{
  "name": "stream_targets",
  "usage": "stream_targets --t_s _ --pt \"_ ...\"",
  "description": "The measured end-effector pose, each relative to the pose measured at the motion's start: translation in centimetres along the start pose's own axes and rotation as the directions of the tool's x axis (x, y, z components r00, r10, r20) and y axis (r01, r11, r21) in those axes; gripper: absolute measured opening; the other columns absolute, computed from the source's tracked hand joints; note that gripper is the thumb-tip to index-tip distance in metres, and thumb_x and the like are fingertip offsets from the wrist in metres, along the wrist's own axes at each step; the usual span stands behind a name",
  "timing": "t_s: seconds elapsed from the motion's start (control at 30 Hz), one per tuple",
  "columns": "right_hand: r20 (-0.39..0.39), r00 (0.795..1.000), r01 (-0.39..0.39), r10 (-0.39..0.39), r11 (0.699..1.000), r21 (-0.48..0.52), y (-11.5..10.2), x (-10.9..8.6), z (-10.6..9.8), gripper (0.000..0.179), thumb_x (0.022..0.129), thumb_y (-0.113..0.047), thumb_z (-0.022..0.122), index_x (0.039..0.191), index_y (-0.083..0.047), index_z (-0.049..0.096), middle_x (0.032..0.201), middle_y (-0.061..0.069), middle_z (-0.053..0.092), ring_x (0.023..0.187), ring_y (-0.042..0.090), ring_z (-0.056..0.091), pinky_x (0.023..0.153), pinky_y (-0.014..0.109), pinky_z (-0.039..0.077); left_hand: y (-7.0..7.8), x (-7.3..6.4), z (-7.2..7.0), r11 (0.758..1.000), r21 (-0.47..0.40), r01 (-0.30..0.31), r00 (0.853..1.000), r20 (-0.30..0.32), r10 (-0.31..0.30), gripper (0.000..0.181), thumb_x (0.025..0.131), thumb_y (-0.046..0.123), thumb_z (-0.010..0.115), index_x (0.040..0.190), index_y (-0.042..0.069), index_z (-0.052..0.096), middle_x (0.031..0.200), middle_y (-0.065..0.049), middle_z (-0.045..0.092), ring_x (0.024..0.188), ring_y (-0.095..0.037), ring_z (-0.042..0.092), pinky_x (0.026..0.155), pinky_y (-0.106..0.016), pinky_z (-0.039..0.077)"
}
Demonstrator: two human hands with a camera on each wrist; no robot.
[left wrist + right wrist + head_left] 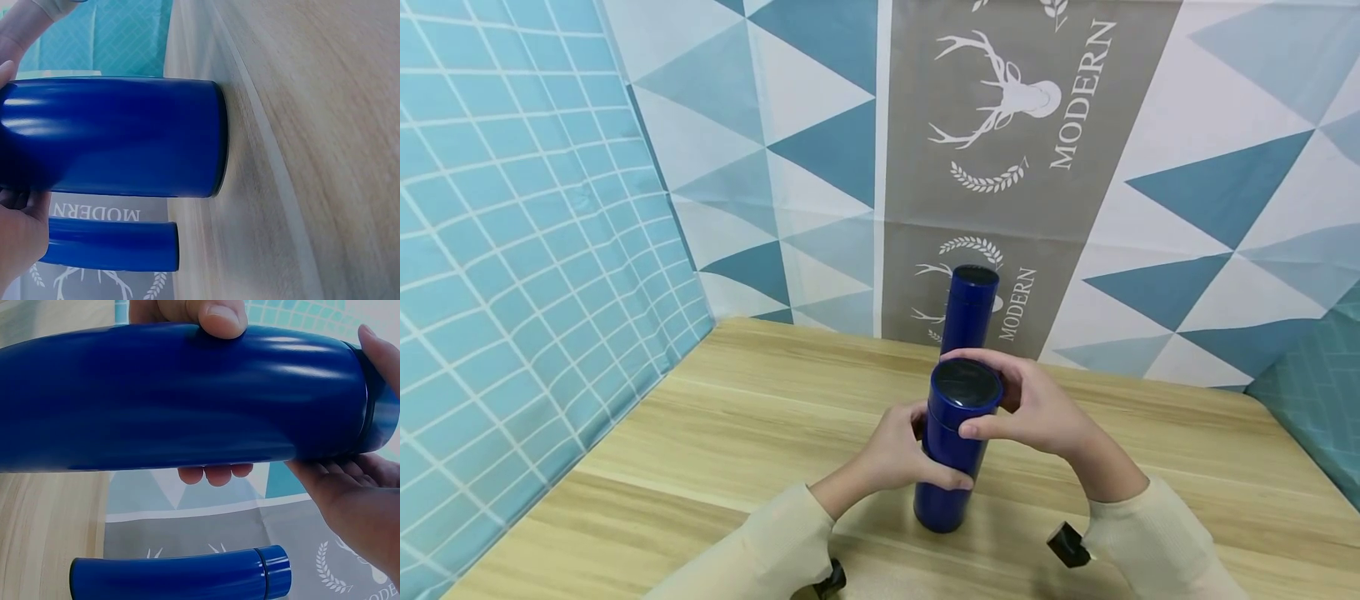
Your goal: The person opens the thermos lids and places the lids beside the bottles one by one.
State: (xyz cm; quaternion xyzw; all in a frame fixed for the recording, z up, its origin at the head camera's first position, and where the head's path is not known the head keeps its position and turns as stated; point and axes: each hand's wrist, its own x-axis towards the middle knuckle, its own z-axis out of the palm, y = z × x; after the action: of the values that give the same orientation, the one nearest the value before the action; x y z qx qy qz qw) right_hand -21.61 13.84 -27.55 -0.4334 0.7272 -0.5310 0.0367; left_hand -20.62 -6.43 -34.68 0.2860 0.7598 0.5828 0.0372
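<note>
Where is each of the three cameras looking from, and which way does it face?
Head: above, facing forward and down at near flask, left hand, right hand.
Left wrist: beside the flask base, facing the table; palm shows.
Right wrist: facing the flask side; fingers show.
All share the far flask.

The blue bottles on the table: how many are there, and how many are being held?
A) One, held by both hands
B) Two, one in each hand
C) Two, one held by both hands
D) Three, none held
C: the near blue bottle is gripped by the left hand at its body and the right hand at its cap, while a second blue bottle stands untouched behind it.
</note>
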Motion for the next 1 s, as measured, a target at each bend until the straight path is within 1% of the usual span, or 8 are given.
stream_targets --t_s 0.13,0.33,0.47,0.7,0.83,1.0 --pt "0.019 1.000 0.005 -0.006 1.000 0.006 0.01 0.10 -0.15 0.062 0.080 -0.002 0.073 0.135 0.003 0.046 0.122 0.029 0.058 0.107 0.016 0.066 0.092 0.030 0.055 -0.05 0.03 -0.03 1.000 -0.014 -0.013 1.000 0.002 0.013 0.058 0.060 0.015 0.087 0.112 0.012 0.063 0.104 -0.009 0.073 0.086 -0.002 0.067 0.082 -0.022 0.055" --pt "0.039 0.999 0.012 -0.012 1.000 0.013 0.01 0.20 -0.49 0.063 0.080 -0.001 0.073 0.136 0.003 0.045 0.124 0.023 0.060 0.109 0.018 0.065 0.093 0.033 0.055 -0.07 0.14 -0.05 1.000 -0.013 -0.027 1.000 0.006 0.027 0.058 0.060 0.015 0.087 0.113 0.012 0.063 0.105 -0.009 0.073 0.087 -0.002 0.067 0.082 -0.022 0.054" --pt "0.055 0.998 0.015 -0.016 1.000 0.016 0.06 0.22 -0.63 0.063 0.080 -0.001 0.073 0.136 0.002 0.045 0.125 0.022 0.060 0.110 0.018 0.065 0.093 0.034 0.055 -0.08 0.17 -0.04 0.999 -0.013 -0.032 0.999 0.006 0.032 0.059 0.060 0.014 0.087 0.113 0.012 0.063 0.105 -0.010 0.073 0.087 -0.002 0.067 0.082 -0.022 0.054" --pt "0.072 0.997 0.030 -0.034 0.998 0.046 0.20 0.23 -0.77 0.064 0.080 0.000 0.073 0.136 0.004 0.044 0.125 0.018 0.061 0.110 0.020 0.064 0.093 0.032 0.055 -0.13 0.18 0.03 0.999 -0.017 -0.028 1.000 0.007 0.028 0.060 0.060 0.015 0.087 0.115 0.012 0.063 0.106 -0.009 0.072 0.088 -0.002 0.067 0.083 -0.022 0.054" --pt "0.088 0.996 0.023 -0.029 0.998 0.066 0.36 0.29 -0.78 0.063 0.080 0.002 0.072 0.136 0.004 0.044 0.125 0.015 0.062 0.111 0.017 0.064 0.093 0.031 0.054 -0.28 0.10 0.03 0.999 -0.020 -0.027 1.000 0.005 0.027 0.060 0.060 0.015 0.087 0.115 0.012 0.063 0.107 -0.009 0.072 0.089 -0.002 0.067 0.083 -0.022 0.054" --pt "0.097 0.995 0.016 -0.024 0.997 0.081 0.50 0.35 -0.86 0.063 0.080 0.003 0.071 0.137 0.004 0.043 0.127 0.013 0.061 0.111 0.017 0.064 0.094 0.031 0.054 -0.10 -0.04 -0.02 1.000 -0.001 -0.016 1.000 0.002 0.016 0.060 0.060 0.016 0.087 0.115 0.013 0.062 0.108 -0.008 0.072 0.088 -0.001 0.067 0.083 -0.022 0.054"
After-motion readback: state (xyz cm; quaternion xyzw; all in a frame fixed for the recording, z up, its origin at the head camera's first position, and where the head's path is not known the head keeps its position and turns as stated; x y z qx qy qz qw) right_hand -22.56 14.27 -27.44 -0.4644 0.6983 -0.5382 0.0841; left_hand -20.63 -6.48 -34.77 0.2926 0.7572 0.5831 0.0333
